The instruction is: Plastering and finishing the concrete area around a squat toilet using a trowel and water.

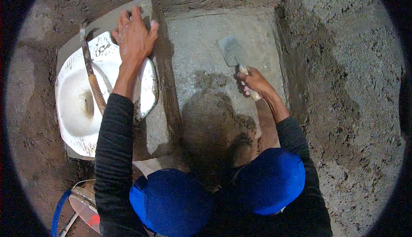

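Observation:
My right hand is wrapped round the light handle of a trowel. Its grey blade lies flat against the wet cement surface. On the left, my left hand rests with fingers spread on the raised cement slab, holding nothing. Beside and under that arm sits a white, smeared washbasin with a dark drain hole. A curved bar with a brown textured grip leans across the basin. My left sleeve hides part of the basin.
At the lower left stands a bucket with a blue strap. Rough walls of mortar rise at the right and at the back. My blue-covered knees are at the near edge. A dark shadow falls over the middle of the cement.

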Motion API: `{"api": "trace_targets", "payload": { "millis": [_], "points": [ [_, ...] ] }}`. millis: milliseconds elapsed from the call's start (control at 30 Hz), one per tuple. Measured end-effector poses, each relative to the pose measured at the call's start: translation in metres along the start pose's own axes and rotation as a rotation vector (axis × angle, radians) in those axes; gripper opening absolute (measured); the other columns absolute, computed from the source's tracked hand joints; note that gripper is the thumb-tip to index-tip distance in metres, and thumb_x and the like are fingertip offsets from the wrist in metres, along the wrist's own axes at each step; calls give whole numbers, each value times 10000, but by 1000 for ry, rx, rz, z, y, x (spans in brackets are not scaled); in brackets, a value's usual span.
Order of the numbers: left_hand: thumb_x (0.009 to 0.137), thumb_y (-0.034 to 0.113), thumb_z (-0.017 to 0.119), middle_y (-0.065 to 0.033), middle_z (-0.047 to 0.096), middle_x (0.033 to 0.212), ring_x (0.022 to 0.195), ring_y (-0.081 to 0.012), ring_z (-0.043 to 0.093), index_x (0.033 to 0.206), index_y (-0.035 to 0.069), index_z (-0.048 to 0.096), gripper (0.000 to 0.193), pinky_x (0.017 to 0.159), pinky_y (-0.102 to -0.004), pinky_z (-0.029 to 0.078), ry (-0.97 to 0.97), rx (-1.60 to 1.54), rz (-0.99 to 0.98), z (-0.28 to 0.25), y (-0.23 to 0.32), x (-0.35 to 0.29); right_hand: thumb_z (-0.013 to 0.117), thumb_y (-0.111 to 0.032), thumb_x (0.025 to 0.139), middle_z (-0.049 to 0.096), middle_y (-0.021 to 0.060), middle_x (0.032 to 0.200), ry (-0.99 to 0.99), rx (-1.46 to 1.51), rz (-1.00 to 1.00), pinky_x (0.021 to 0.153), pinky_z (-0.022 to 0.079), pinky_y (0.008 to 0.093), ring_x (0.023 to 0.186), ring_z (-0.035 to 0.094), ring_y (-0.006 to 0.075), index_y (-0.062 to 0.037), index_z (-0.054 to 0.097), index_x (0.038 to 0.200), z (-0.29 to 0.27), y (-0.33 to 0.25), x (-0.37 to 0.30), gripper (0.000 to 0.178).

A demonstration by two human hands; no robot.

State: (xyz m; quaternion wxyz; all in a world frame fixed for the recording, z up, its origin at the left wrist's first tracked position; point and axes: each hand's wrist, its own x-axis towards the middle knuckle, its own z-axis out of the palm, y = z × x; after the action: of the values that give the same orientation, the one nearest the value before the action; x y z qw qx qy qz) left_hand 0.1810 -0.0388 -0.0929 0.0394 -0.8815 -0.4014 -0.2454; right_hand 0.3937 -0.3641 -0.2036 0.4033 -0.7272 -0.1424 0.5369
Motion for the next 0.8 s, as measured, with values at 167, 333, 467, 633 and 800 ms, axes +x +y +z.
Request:
{"api": "trace_targets", "payload": {
  "millis": [167, 333, 467, 633, 800],
  "points": [
    [858, 399, 667, -235, 515, 1268, 1250, -426, 476, 1247, 45, 500, 551, 981, -620, 358, -47, -57, -26, -7, 11, 5, 588, -245, 931, 662, 346, 1033, 722, -688, -331, 803, 507, 589, 918, 642, 528, 25, 469, 1285, -43, 15, 1, 460],
    [850, 403, 674, -228, 525, 1247, 1214, -423, 495, 1253, 62, 505, 553, 957, -615, 368, -12, -48, -1, 5, 12, 7, 520, -141, 956, 695, 292, 971, 882, -1034, -72, 746, 527, 586, 879, 668, 496, 25, 424, 1357, -90, 15, 1, 445],
    [862, 410, 663, -253, 507, 1320, 1253, -437, 474, 1293, 80, 492, 569, 990, -619, 356, -96, -91, 2, 1, 16, 8, 446, -140, 991, 695, 276, 933, 884, -1178, -65, 735, 546, 569, 853, 687, 469, 13, 423, 1362, -95, 41, 19, 402],
    [874, 387, 653, -275, 473, 1393, 1294, -448, 451, 1310, 75, 487, 561, 1035, -620, 339, -110, -23, -55, -1, 6, 6, 544, -220, 954, 672, 312, 901, 675, -905, -148, 720, 517, 579, 840, 660, 501, 41, 422, 1328, -5, 31, -26, 472],
    [870, 371, 662, -238, 503, 1333, 1258, -437, 478, 1303, 72, 490, 553, 1002, -616, 371, -136, -64, -37, -9, 19, 8, 579, -211, 935, 650, 337, 851, 800, -726, -227, 731, 496, 570, 849, 636, 526, 57, 427, 1293, -5, 66, -55, 472]
  ]
}}
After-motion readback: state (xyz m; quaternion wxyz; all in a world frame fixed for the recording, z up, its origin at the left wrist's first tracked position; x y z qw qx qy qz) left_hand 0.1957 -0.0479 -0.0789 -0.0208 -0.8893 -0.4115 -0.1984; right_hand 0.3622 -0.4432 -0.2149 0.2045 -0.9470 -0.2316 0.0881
